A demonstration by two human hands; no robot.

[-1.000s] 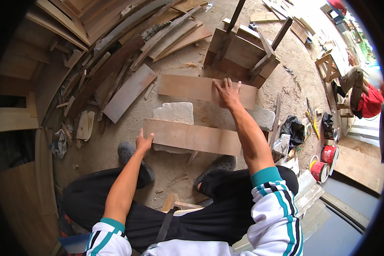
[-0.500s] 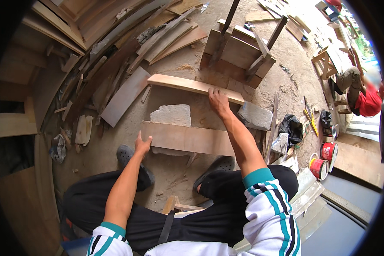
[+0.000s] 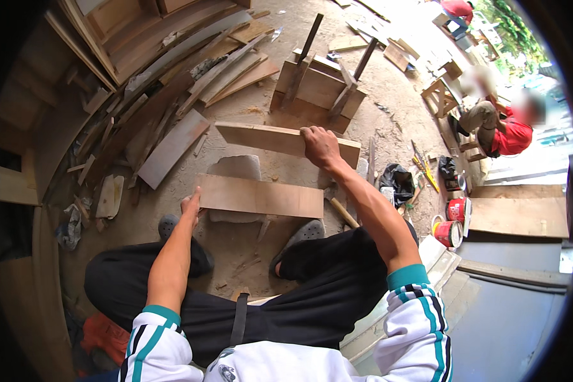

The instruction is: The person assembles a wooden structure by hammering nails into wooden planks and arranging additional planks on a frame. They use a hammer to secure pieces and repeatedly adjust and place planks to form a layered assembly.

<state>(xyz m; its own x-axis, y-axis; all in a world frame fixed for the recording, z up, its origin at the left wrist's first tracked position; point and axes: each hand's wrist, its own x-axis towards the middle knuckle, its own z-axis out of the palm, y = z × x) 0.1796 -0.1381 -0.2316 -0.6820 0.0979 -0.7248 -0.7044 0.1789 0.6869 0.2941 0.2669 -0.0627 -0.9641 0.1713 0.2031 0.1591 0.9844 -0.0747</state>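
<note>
My left hand [image 3: 191, 205] grips the left end of a flat wooden board [image 3: 261, 196], its fingers partly hidden by the end. This board rests across a pale stone block [image 3: 237, 167] just past my feet. My right hand [image 3: 321, 148] is closed over the upper edge of a second board [image 3: 258, 137], nearer its right end. That board stands tilted on its long edge beyond the first one, with its broad face toward me. A wooden handle [image 3: 344, 213] lies by the first board's right end, partly hidden by my right forearm.
An upturned wooden piece with legs [image 3: 315, 92] stands beyond the boards. Scrap planks [image 3: 235, 79] are piled at the far left. Red paint cans [image 3: 449, 232] and a black plastic bag [image 3: 396, 183] sit to the right. A person in a red shirt [image 3: 512, 135] sits at the far right.
The far board has turned from lying with its narrow edge up to showing its broad face, with my right hand over its top edge. The whole view has shifted somewhat.
</note>
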